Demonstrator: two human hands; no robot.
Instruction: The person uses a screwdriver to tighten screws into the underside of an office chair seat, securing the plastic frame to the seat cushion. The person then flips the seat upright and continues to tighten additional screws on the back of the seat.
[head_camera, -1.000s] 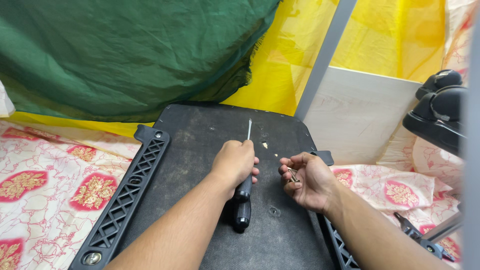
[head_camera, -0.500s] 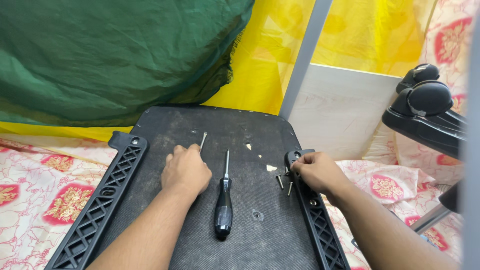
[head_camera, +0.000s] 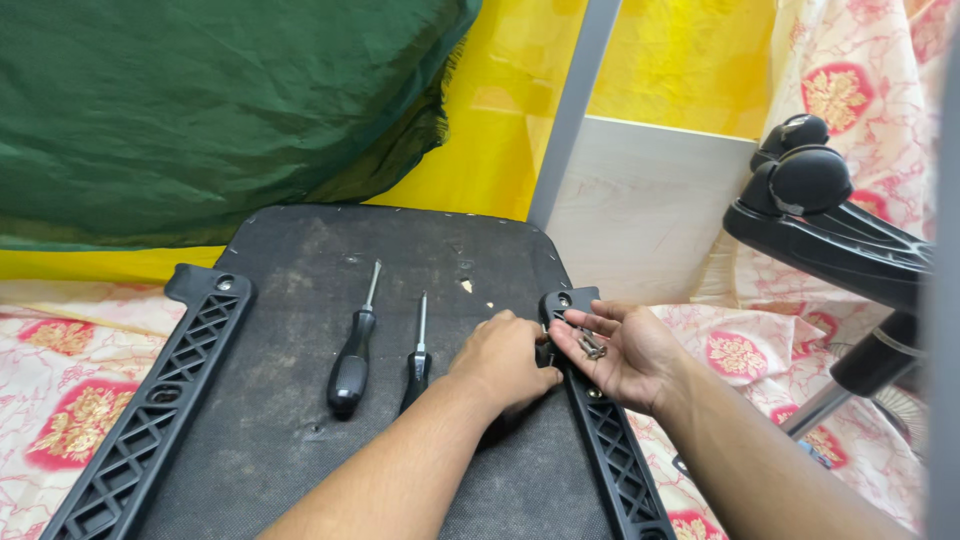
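Right hand palm up, fingers loosely cupped, cradling small metal screws; left hand curled knuckles-up, fingertips at right palm's edge, possibly pinching a screw, contact hidden; both over right black lattice bracket of upturned black chair seat base; two black-handled screwdrivers lie just left; chair wheel base at right.

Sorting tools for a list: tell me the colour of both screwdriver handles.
Both screwdriver handles are black, shown in the head view.
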